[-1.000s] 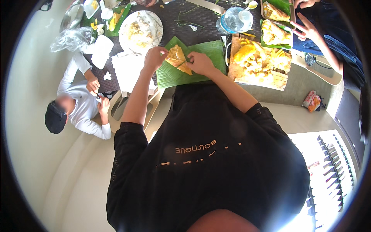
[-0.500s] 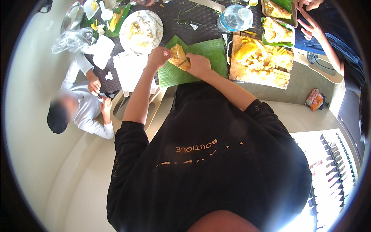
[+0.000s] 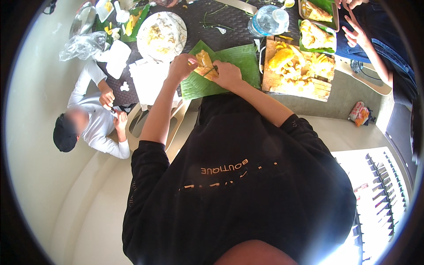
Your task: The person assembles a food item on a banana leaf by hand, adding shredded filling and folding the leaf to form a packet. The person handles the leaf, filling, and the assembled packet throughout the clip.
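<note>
A folded golden crepe (image 3: 204, 58) lies on a green banana leaf (image 3: 242, 57) at the table edge in front of me. A thin green strip (image 3: 210, 71) crosses its lower part. My right hand (image 3: 228, 76) is closed on the crepe's right side, with its fingertips by the strip. At the crepe's left side is my left hand (image 3: 181, 67), its fingers drawn together in a pinch; what they hold is too small to tell.
Right of the leaf is a wooden board (image 3: 320, 90) with yellow fruit pieces. Behind stand a clear plastic bottle (image 3: 265, 23) and filled crepes (image 3: 317, 35) on leaves. A messy plate (image 3: 182, 33) lies at left. One person (image 3: 95, 119) sits left; another's hand (image 3: 357, 33) shows right.
My left fingertips have shifted slightly at the crepe's edge. The right hand and the crepe stay nearly in place. The seated person's head has moved a little left.
</note>
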`<state>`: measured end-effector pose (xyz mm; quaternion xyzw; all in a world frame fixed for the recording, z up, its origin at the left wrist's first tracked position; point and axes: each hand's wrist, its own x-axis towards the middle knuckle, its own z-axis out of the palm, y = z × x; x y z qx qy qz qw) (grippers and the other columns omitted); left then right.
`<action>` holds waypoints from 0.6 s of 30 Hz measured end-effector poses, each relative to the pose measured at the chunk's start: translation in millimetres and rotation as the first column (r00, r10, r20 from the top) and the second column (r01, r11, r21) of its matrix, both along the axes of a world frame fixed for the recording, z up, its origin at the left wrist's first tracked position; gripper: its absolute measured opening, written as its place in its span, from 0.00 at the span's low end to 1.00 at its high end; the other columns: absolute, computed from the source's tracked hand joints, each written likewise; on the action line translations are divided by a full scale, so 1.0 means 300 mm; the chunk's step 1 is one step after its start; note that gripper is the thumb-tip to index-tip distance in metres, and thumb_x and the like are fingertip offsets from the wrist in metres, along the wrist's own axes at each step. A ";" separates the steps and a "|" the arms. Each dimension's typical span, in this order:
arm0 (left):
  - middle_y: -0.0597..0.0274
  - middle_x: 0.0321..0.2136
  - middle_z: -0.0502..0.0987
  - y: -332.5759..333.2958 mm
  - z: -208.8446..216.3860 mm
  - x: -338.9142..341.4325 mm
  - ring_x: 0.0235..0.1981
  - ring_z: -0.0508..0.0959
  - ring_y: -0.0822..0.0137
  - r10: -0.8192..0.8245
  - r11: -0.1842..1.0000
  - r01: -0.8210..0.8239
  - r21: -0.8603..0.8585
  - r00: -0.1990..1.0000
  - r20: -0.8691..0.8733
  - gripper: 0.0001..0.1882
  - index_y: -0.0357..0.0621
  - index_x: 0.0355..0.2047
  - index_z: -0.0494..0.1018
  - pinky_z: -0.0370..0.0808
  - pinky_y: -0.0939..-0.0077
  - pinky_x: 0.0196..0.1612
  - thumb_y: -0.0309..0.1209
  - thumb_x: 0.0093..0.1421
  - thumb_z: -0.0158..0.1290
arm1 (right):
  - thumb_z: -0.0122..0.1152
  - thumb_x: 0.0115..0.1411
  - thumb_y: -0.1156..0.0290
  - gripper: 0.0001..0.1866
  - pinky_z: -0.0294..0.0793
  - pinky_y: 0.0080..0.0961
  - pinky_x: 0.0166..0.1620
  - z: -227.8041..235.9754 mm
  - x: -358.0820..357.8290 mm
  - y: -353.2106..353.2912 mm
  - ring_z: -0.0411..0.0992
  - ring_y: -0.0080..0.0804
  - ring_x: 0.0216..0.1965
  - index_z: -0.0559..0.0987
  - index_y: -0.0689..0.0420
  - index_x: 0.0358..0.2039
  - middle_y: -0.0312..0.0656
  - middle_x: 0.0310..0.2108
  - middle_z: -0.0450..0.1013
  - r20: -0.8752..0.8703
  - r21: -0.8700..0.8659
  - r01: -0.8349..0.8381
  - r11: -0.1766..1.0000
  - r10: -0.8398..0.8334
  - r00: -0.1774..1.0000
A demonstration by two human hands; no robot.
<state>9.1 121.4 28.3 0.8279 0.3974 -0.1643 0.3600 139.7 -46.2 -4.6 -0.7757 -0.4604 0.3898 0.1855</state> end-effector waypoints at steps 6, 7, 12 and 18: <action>0.59 0.36 0.81 -0.038 0.063 -0.051 0.39 0.80 0.62 -0.010 0.996 0.005 0.094 0.999 0.050 0.13 0.43 0.37 0.79 0.75 0.68 0.45 0.35 0.53 0.61 | 0.64 0.50 0.58 0.19 0.76 0.40 0.37 0.007 0.003 0.012 0.77 0.41 0.35 0.76 0.51 0.42 0.39 0.31 0.78 0.006 0.045 0.091 0.995 -0.092 0.996; 0.59 0.36 0.81 -0.054 0.060 -0.063 0.39 0.80 0.62 -0.001 0.994 -0.004 0.109 0.999 0.048 0.13 0.43 0.37 0.79 0.75 0.68 0.45 0.35 0.53 0.61 | 0.64 0.50 0.58 0.19 0.76 0.40 0.37 0.012 0.002 0.016 0.77 0.41 0.35 0.76 0.51 0.42 0.39 0.30 0.78 0.010 0.065 0.094 0.993 -0.095 0.995; 0.59 0.36 0.80 -0.126 0.027 -0.061 0.40 0.79 0.58 0.056 0.984 -0.061 0.165 0.998 0.038 0.09 0.46 0.34 0.79 0.74 0.65 0.45 0.33 0.53 0.61 | 0.63 0.51 0.58 0.17 0.75 0.40 0.36 -0.002 -0.006 0.042 0.77 0.41 0.33 0.76 0.51 0.40 0.38 0.27 0.77 0.004 0.079 0.088 0.993 -0.089 0.996; 0.61 0.36 0.79 -0.146 0.014 -0.080 0.40 0.79 0.56 0.086 0.975 -0.104 0.197 0.992 0.097 0.08 0.47 0.33 0.78 0.74 0.62 0.43 0.34 0.53 0.59 | 0.62 0.52 0.59 0.16 0.75 0.44 0.40 0.025 0.008 0.046 0.77 0.47 0.38 0.76 0.52 0.39 0.46 0.33 0.77 -0.030 -0.010 0.046 0.999 -0.047 0.998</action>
